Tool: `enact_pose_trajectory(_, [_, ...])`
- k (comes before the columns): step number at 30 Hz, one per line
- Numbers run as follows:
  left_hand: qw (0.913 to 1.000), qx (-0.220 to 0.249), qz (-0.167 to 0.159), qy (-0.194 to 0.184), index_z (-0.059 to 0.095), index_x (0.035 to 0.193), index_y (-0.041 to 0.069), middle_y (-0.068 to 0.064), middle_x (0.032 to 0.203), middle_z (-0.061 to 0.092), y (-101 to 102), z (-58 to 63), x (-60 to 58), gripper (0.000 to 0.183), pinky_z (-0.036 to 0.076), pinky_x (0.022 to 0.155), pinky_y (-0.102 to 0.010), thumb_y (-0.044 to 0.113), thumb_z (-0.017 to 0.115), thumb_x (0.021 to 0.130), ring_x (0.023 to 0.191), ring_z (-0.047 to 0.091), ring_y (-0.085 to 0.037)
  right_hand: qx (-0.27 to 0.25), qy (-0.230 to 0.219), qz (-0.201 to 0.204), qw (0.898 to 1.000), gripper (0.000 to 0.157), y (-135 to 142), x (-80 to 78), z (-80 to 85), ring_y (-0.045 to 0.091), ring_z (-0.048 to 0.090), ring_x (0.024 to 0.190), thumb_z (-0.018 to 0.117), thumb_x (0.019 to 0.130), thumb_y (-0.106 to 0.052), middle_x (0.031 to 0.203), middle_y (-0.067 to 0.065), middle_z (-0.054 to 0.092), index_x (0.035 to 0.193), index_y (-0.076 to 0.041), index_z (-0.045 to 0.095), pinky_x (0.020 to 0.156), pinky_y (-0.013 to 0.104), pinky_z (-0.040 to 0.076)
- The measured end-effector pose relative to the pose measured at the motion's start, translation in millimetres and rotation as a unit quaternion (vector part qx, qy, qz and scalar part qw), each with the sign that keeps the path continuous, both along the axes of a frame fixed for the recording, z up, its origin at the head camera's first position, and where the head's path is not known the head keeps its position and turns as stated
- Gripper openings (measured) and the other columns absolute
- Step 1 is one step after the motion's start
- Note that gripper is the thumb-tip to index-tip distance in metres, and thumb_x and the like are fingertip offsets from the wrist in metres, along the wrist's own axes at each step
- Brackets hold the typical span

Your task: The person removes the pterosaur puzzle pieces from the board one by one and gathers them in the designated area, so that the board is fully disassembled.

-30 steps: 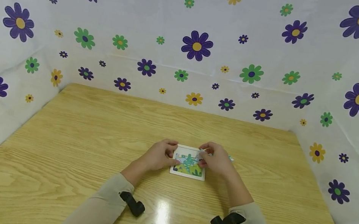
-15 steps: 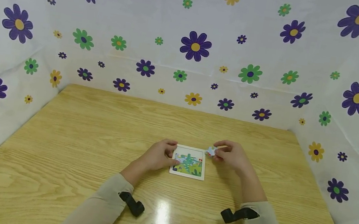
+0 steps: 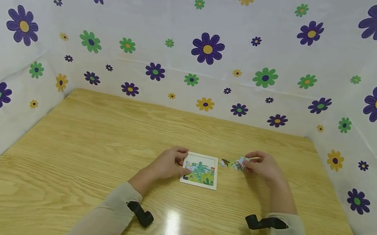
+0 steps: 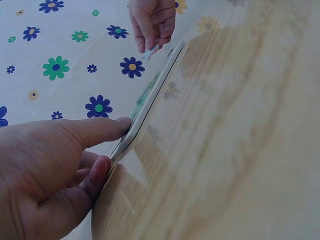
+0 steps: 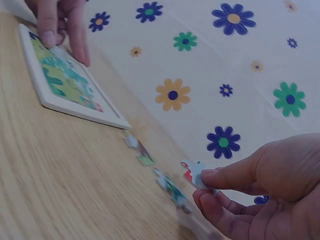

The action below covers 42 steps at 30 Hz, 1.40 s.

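Observation:
A white-rimmed puzzle tray (image 3: 216, 176) lies on the table, its lower part filled with a picture in green and light blue. My left hand (image 3: 166, 163) holds its left side, thumb (image 4: 107, 128) on top and fingers at the edge. To the right of the tray, my right hand (image 3: 264, 167) pinches a light-blue puzzle piece (image 5: 195, 171) with a red patch between thumb and fingers. Loose pieces lie just below it: a brown-and-green puzzle piece (image 5: 140, 149) by the tray's corner and a blue-green puzzle piece (image 5: 171, 189) farther right.
The wood-grain table (image 3: 117, 131) extends all around the tray. White cloth (image 3: 173, 23) printed with flowers stands behind and along both sides. Each sleeve cuff carries a black wrist mount, one on the left (image 3: 140, 214) and one on the right (image 3: 265, 223).
My right hand has moved right from over the tray, with a piece pinched in it, and the loose pieces now show. My left hand stays at the tray's left side.

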<state>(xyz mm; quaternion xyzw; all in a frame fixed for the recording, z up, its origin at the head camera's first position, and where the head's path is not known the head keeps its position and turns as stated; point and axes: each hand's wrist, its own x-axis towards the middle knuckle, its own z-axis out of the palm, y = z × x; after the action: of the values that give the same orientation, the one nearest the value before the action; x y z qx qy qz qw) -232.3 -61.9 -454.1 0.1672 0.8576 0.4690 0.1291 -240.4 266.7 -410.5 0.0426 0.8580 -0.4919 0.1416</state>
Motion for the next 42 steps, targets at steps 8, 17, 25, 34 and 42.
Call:
enact_pose_trajectory(8, [1.0,0.004,-0.004,0.001,0.071,0.119,0.0,-0.007,0.147,0.05,2,0.5,-0.1,0.041,0.043,0.076,-0.03,0.02,0.082,0.085,0.086,0.051,-0.015,0.019,-0.021,-0.025,0.999,0.042,27,3.0,0.4,0.008,0.064,0.077,0.068,0.095,-0.009,0.102,0.011,0.061,0.129,0.01,0.054,0.07,0.022,0.055])
enact_pose_trajectory(17, [1.0,0.002,-0.003,0.001,0.063,0.132,0.0,-0.006,0.144,0.052,5,-0.8,0.0,0.055,0.043,0.075,-0.03,0.02,0.082,0.084,0.085,0.051,-0.015,0.08,-0.026,-0.043,0.996,0.04,34,8.7,3.3,0.009,0.062,0.077,0.073,0.091,-0.01,0.101,0.013,0.061,0.123,0.009,0.06,0.069,0.022,0.055])
enact_pose_trajectory(25, [1.0,-0.002,0.002,-0.004,0.06,0.137,0.003,-0.003,0.12,0.06,1,-1.8,-4.2,0.06,0.043,0.072,-0.029,0.02,0.083,0.084,0.081,0.051,-0.015,0.11,-0.013,-0.024,0.994,0.027,31,7.2,3.1,0.007,0.064,0.073,0.072,0.091,-0.008,0.094,0.011,0.072,0.111,0.009,0.067,0.066,0.023,0.052])
enact_pose_trajectory(34, [0.9998,0.0,0.005,-0.02,0.054,0.143,0.004,-0.004,0.137,0.056,1,-1.3,-2.3,0.068,0.044,0.073,-0.026,0.019,0.083,0.084,0.087,0.051,-0.014,0.082,0.005,-0.001,0.997,0.039,19,5.0,3.5,0.012,0.069,0.08,0.074,0.091,-0.02,0.107,0.017,0.073,0.12,0.006,0.066,0.075,0.027,0.056])
enact_pose_trajectory(42, [0.9998,-0.004,-0.002,-0.019,0.052,0.145,0.005,-0.005,0.134,0.056,0,-0.3,-2.4,0.07,0.045,0.073,-0.027,0.021,0.083,0.084,0.088,0.051,-0.014,0.015,0.002,0.013,1.0,0.043,-8,0.7,1.4,0.014,0.071,0.082,0.072,0.093,-0.017,0.111,0.02,0.071,0.127,0.007,0.062,0.08,0.031,0.058])
